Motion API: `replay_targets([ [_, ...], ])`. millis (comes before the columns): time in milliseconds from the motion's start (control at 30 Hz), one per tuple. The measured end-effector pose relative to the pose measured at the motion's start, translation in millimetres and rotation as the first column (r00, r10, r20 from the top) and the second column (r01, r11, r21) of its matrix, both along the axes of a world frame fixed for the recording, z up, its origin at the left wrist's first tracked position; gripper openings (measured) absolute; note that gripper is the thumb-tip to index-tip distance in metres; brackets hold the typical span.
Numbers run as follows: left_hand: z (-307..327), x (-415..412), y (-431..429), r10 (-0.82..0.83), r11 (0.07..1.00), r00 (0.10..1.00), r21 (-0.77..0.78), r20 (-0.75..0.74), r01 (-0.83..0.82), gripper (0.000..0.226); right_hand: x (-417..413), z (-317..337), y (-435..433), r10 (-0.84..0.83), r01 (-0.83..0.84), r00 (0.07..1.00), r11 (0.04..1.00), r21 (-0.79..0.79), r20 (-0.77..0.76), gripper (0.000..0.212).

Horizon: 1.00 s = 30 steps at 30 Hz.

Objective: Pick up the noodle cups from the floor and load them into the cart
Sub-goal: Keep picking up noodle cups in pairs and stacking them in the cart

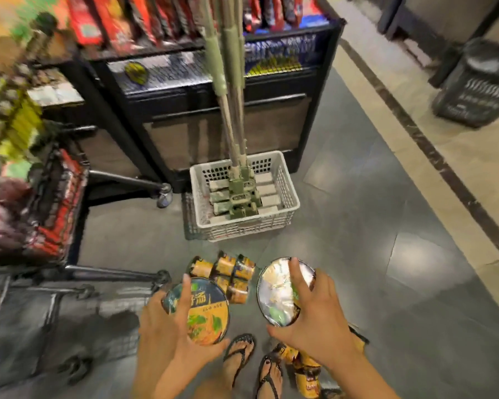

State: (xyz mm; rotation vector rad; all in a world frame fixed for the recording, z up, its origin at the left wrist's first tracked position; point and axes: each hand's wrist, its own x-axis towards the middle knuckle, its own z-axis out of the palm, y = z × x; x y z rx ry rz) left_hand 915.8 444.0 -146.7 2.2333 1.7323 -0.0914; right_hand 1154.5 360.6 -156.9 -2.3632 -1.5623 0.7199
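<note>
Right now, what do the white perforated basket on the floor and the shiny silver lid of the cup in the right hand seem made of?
White perforated basket: probably moulded plastic, matte; regular grid holes. Silver cup lid, held by the right hand: likely foil, glossy; it mirrors light and looks wrinkled.

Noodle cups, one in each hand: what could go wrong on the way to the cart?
1. The left hand grips the yellow-lidded cup and the right hand the silver-lidded cup with spread fingers across the lid; either may slip.
2. Loose cups lie right beside the sandalled feet; a step toward the cart on the left could crush one or cause a trip.
</note>
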Motion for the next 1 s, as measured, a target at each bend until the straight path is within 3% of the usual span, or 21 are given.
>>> replay_targets([
  [200, 87, -84, -44, 0.387, 0.921, 0.919, -0.081, 0.081, -0.381, 0.147, -59, 66, -9, 0.085, -0.084, 0.996, 0.994, 0.069, -0.023, 0.127],
  [333, 119, -137, -74, 0.491, 0.865, 0.844, -0.009, 0.217, -0.501, 0.142, -100, 89, -5, 0.174, -0.172, 0.985, 0.976, 0.136, -0.006, 0.127],
  [433, 137, -171, -86, 0.579, 0.808, 0.762, -0.075, 0.290, -0.585, 0.133, -135, 104, 2, 0.228, -0.227, 0.974, 0.967, 0.114, 0.006, 0.129],
  [1000, 166, -517, -80, 0.758, 0.615, 0.572, -0.055, 0.313, -0.786, 0.129, -454, 132, 77, 0.413, -0.410, 0.903, 0.911, 0.047, -0.116, 0.130],
])
